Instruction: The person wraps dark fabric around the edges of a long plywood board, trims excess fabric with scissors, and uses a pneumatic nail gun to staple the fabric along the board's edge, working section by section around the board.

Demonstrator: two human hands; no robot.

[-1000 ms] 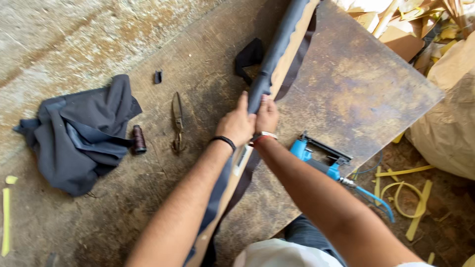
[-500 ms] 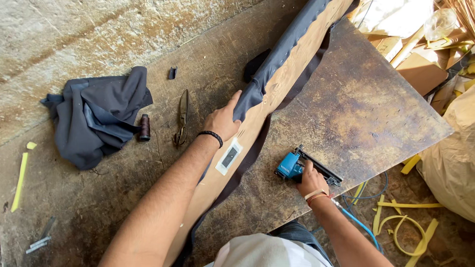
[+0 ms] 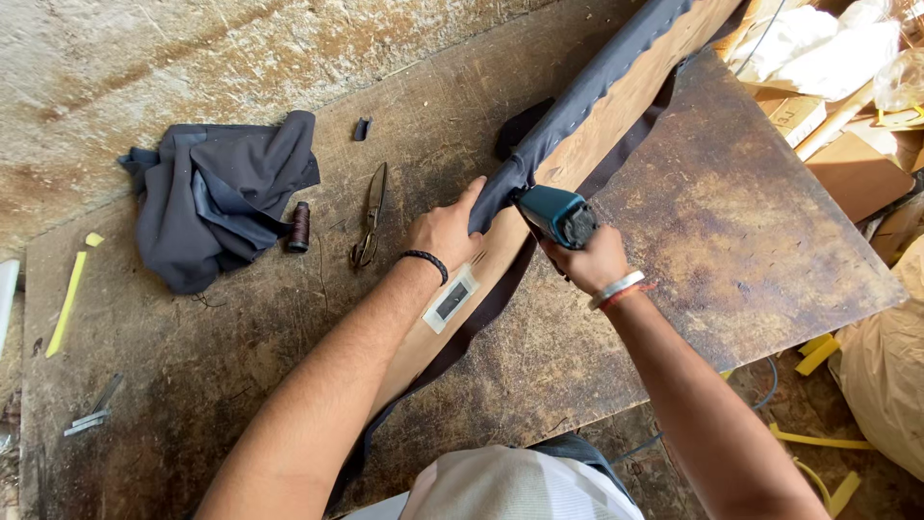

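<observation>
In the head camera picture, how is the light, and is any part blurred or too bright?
Head view: soft daylight, no hard shadows on the worktable; the white bags at top right are overexposed; the left hand, right hand and blue staple gun look sharp; the near shirt is slightly soft; straight edges bend a little toward the borders.

Wood, cloth and a plastic tool

The wooden board (image 3: 616, 125) looks smooth, with soft matt grey cloth (image 3: 577, 101) along it. Beside the board, the blue tool (image 3: 558, 214) looks like hard plastic. Under it, the table (image 3: 731, 241) is rough, stained wood.

Worn wooden workbench (image 3: 751, 260), rough concrete wall (image 3: 144, 67), cluttered cardboard boxes (image 3: 847, 164), daylight
</observation>
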